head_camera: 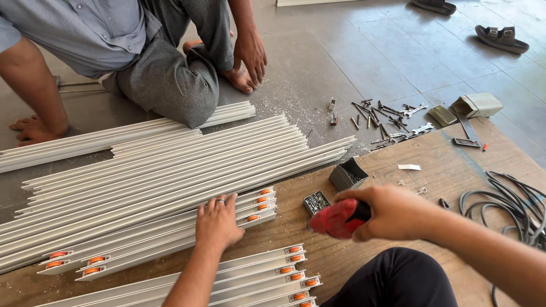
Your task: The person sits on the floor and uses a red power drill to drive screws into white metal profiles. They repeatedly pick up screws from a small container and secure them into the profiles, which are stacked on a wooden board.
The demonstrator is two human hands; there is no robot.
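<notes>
On the plywood board [432, 165] over grey tiles [364, 51], right grip [392, 211] clenches red tool [336, 219]; left grip [218, 223] flat on rails [170, 227].

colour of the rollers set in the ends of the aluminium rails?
Orange rollers in silver-grey rails, clearest in the head view beside the left hand.

Your left hand [219, 223] lies flat on the rail bundle [170, 233] on the board [432, 165]. At its three o'clock, your right hand [392, 211] grips a tool [339, 218] — screw boxes [333, 187] sit just beyond, at twelve. Loose screws [387, 119] lie at one o'clock, cables [512, 204] at three — another person [142, 51] sits at eleven.
</notes>
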